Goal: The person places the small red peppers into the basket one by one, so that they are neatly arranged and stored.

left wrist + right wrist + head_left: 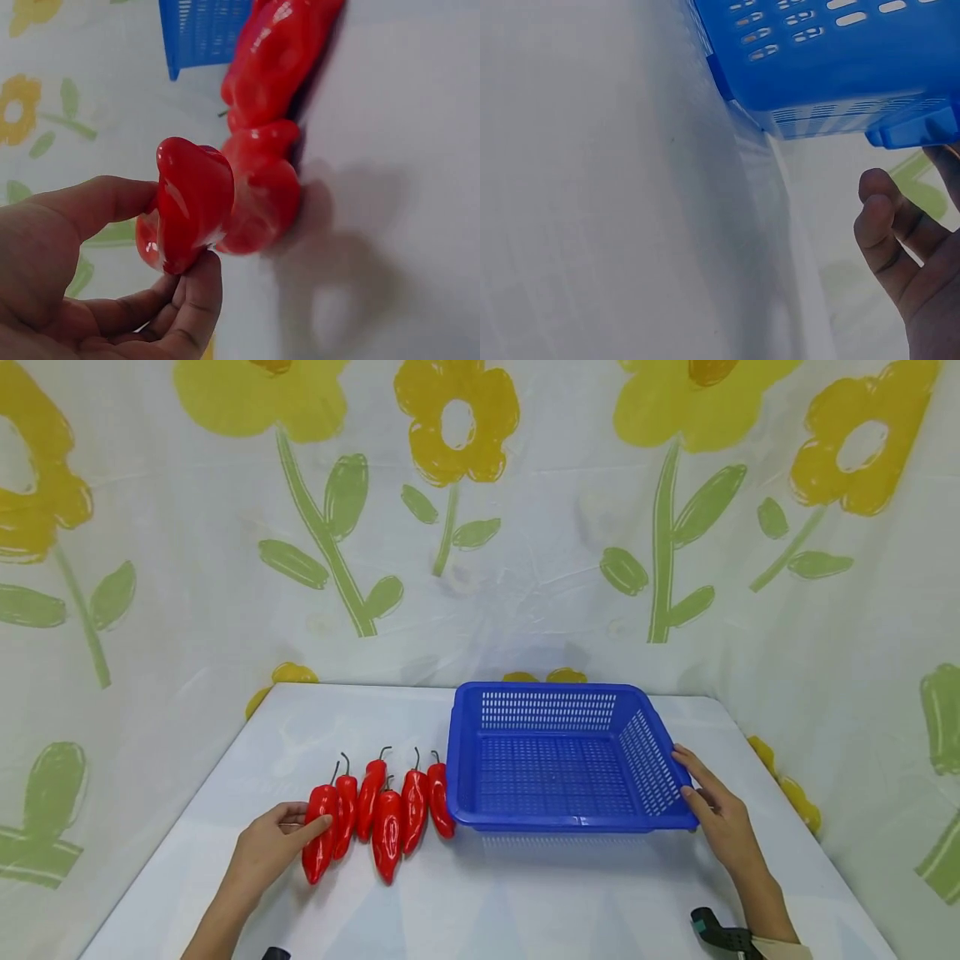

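In the head view my left hand (266, 846) pinches the leftmost red chili pepper (320, 839) between thumb and fingers. The left wrist view shows that glossy chili pepper (196, 202) end-on, thumb on one side and fingertips on the other. Several more red chili peppers (387, 835) lie side by side to its right, stems pointing away from me. A blue plastic basket (540, 821) with slotted walls stands right of them, nothing inside it. My right hand (723, 822) touches the basket's right rim with thumb and forefinger; two other fingertips (876, 217) hang apart below the rim.
The white table (480, 910) narrows toward a cloth backdrop (525, 610) printed with yellow flowers, which encloses the back and both sides. The basket reaches nearly to the table's back edge. A dark wrist device (723, 933) shows at my right wrist.
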The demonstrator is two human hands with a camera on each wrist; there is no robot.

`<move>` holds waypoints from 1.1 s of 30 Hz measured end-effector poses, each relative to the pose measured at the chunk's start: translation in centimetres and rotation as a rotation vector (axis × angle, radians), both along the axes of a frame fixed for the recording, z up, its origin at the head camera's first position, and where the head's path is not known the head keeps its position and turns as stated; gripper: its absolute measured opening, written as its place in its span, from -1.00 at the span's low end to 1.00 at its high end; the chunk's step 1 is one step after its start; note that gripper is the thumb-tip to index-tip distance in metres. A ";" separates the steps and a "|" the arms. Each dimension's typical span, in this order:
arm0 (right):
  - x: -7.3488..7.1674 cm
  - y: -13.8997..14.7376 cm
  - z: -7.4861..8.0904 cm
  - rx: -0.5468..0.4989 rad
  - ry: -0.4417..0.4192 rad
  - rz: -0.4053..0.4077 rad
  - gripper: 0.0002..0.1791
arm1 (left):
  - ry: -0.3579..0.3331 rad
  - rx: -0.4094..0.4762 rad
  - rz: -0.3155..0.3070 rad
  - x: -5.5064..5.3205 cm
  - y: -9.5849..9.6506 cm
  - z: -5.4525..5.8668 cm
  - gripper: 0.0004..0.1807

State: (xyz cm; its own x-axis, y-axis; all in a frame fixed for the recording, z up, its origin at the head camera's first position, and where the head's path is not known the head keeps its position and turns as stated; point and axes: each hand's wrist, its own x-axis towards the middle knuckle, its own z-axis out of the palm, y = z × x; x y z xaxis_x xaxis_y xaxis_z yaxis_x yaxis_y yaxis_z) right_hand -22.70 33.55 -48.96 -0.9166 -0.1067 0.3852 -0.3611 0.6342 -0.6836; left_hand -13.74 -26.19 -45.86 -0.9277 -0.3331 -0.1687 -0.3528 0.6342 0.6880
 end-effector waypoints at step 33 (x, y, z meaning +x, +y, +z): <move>0.1 -0.2 -0.1 -0.066 0.001 0.003 -0.47 | 0.108 0.383 -0.123 -4.8 7.5 5.6 -0.21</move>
State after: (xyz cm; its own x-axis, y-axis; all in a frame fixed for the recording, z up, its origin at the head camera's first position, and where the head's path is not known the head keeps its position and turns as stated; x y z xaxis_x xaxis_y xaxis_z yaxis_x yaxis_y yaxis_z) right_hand -22.63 33.39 -49.08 -0.9160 -0.0842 0.3922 -0.3637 0.5868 -0.7235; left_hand -18.53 -18.69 -40.27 -0.9758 -0.1510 -0.1582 -0.2032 0.3583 0.9112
